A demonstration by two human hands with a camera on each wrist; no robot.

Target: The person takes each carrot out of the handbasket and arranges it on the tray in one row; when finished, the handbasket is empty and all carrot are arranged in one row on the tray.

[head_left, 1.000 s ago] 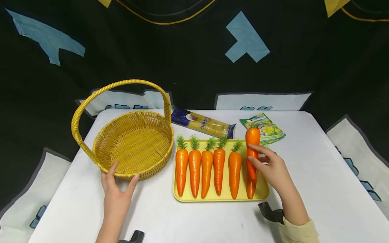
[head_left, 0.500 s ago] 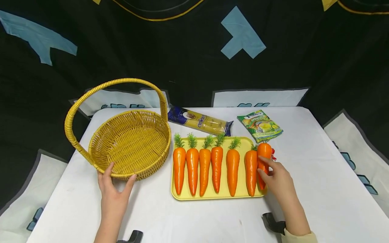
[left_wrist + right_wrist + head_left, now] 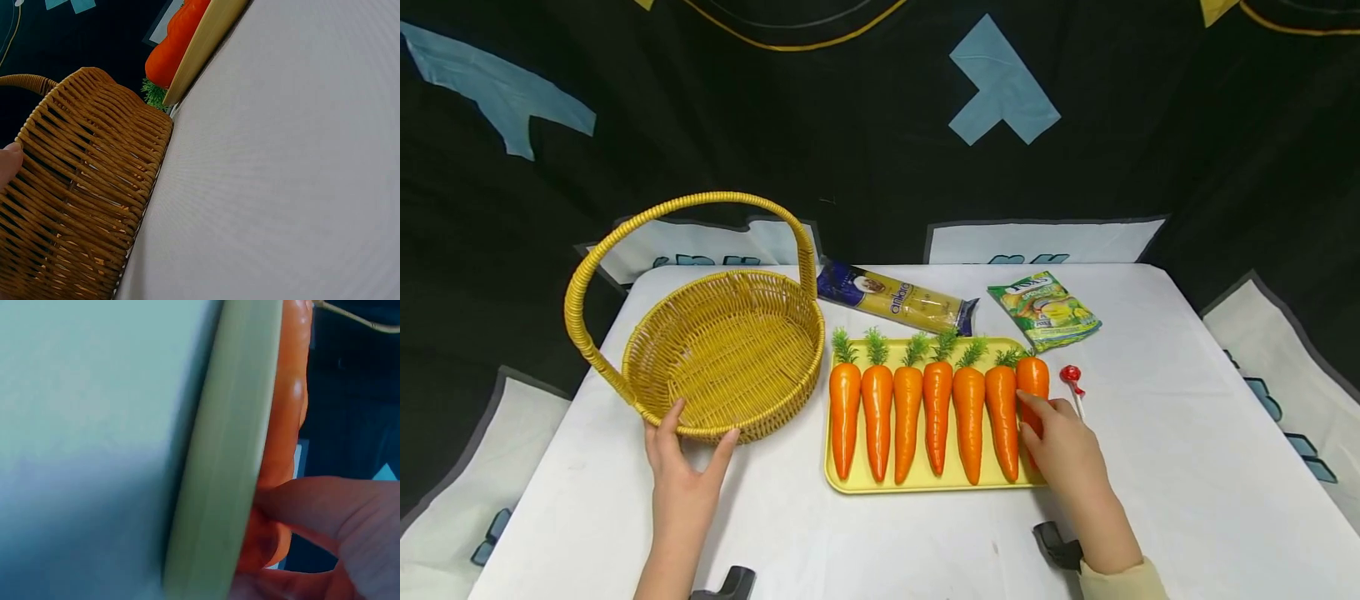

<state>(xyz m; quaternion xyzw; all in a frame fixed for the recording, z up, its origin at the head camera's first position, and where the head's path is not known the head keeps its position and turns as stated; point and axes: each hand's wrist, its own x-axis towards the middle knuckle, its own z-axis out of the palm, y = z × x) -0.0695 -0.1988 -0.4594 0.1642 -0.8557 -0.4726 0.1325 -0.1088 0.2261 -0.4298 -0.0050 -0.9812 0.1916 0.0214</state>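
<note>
In the head view several orange carrots with green tops lie side by side on a yellow tray (image 3: 925, 488). My right hand (image 3: 1063, 446) holds the rightmost carrot (image 3: 1033, 377), whose lower part it partly hides. Close against that one lies another carrot (image 3: 1002, 417). The right wrist view shows the thumb (image 3: 312, 500) and a finger on either side of the orange carrot, just above the tray's rim. On the left stands a yellow wicker basket (image 3: 811, 392) with a tall handle. My left hand (image 3: 683, 492) holds its near rim; a fingertip (image 3: 9, 164) shows there in the left wrist view.
Behind the tray lie a pasta packet (image 3: 898, 298) and a green sachet (image 3: 1047, 312). A red lollipop (image 3: 1071, 377) rests on the white tablecloth (image 3: 1187, 417) right of the tray. A black cloth backdrop (image 3: 850, 150) rises behind the table.
My right hand brought its carrot down onto the tray's right end, then shifted it left; the two carrots beside it now sit further left. The lollipop came into view. My left hand stayed at the basket.
</note>
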